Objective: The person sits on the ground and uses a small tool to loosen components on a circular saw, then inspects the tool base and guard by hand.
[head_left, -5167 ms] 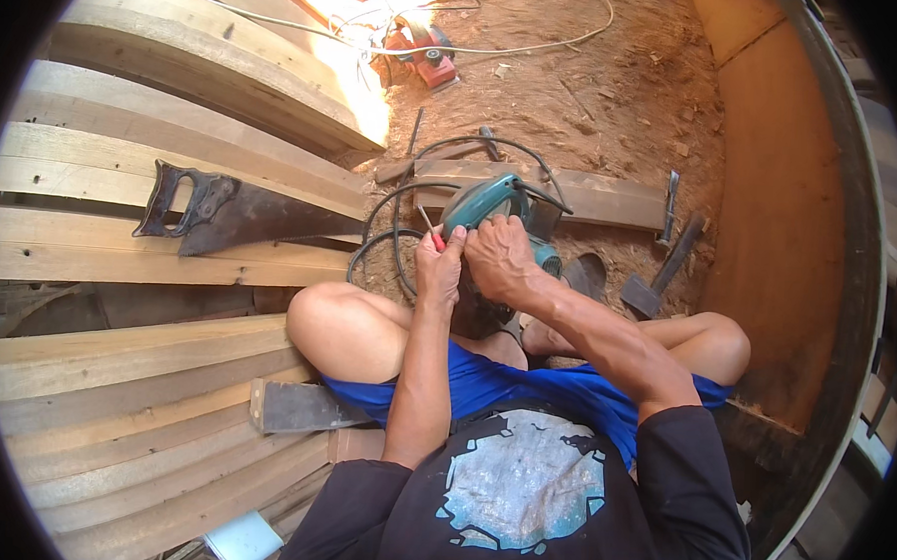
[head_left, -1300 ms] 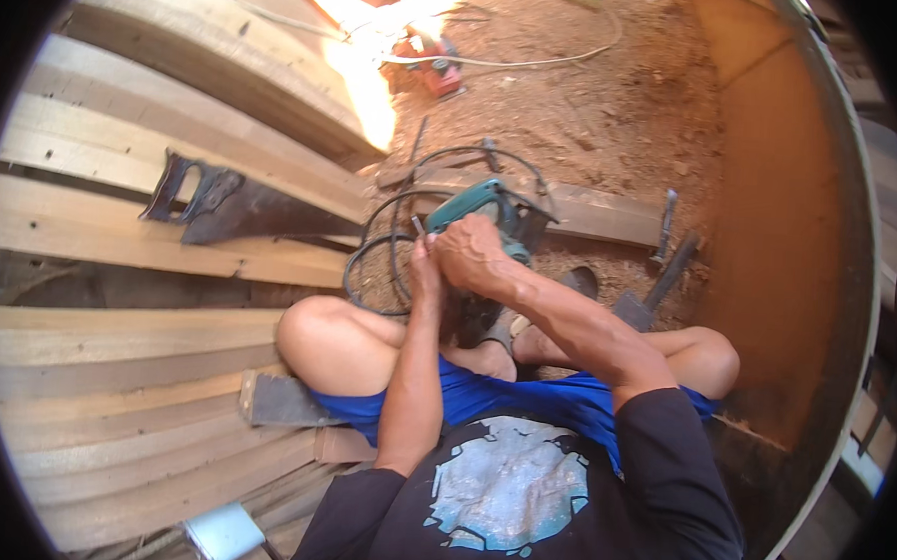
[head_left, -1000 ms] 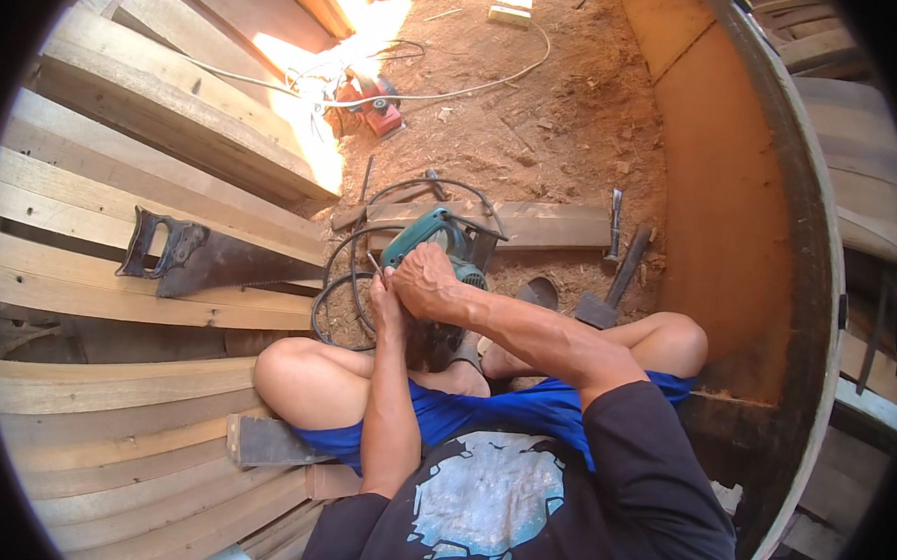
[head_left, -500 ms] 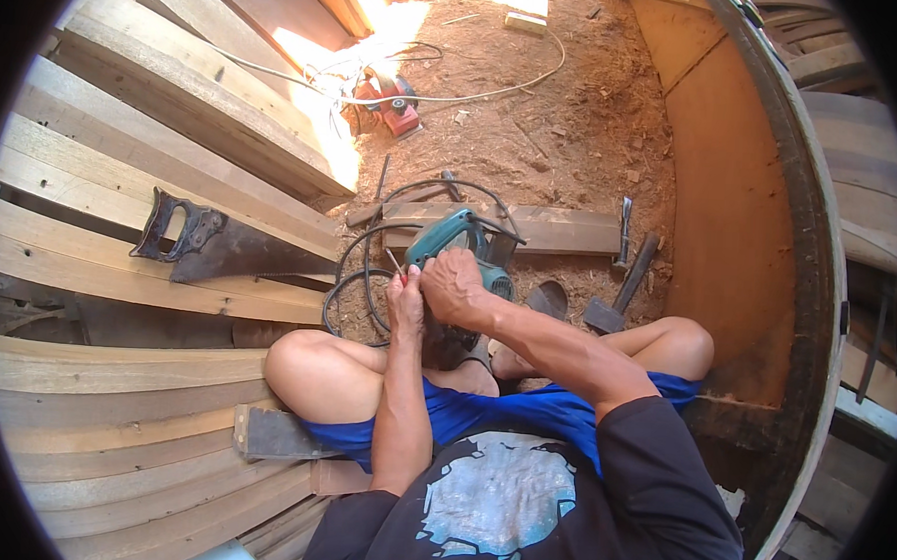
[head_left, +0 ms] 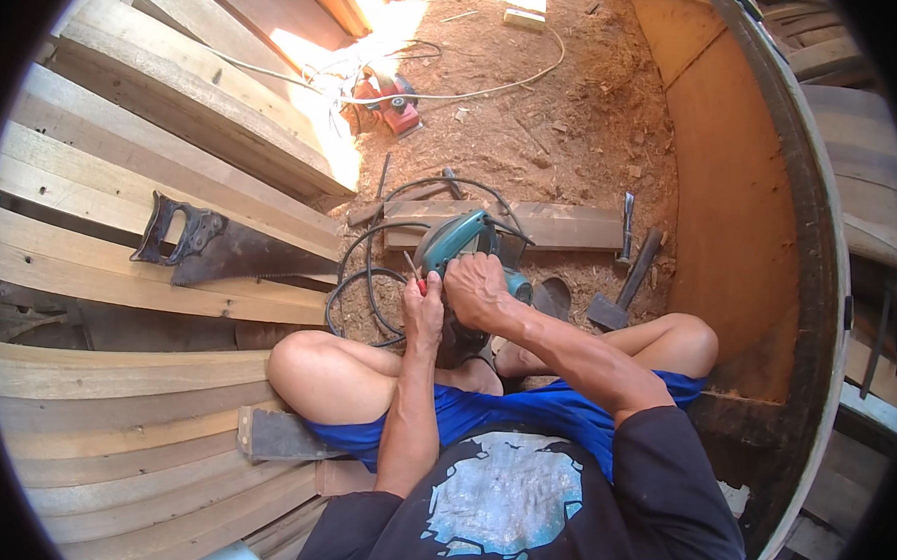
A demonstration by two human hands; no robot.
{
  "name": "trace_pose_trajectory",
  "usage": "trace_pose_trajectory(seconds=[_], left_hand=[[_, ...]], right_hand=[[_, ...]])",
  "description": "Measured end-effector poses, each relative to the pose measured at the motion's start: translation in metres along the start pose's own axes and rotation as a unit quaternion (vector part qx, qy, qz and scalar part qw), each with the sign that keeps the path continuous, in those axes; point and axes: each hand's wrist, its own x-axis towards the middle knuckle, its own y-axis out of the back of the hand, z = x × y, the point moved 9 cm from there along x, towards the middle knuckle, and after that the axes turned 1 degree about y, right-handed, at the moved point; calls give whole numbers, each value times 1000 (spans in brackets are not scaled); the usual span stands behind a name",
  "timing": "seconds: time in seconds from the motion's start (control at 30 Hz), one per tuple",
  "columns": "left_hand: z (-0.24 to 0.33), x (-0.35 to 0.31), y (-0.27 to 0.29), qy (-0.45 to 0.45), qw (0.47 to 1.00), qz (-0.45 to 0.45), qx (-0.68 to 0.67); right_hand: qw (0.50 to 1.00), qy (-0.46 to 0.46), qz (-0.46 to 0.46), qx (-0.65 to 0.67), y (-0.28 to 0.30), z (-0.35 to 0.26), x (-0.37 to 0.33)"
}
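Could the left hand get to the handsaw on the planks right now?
Probably not at once: the left hand is busy with a red-handled tool at the teal power tool. The handsaw lies uncovered on the planks to its left.

view tipped up; red power tool [head_left: 391,102] now fully visible on sawdust floor [head_left: 565,135].
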Motion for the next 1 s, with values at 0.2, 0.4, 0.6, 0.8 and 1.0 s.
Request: trace_pose_trajectory(seconds=[0.2, 0.4, 0.6, 0.8, 1.0], left_hand=[[3, 0, 0, 1, 1000, 6, 5], [12, -4, -4, -5, 1000, 3, 11], [-2, 2, 6, -14, 1000, 11, 15], [0, 1, 2, 4, 1000, 8, 3], [5, -2, -2, -5, 999, -2, -32]], right_hand=[[997, 60, 24, -39, -3, -9, 2], [994, 55, 42, -79, -3, -13, -3], [993, 53, 62, -82, -1, -15, -1], [996, 51, -10, -71, -6, -14, 4], [998, 18, 39, -41, -2, -8, -2]])
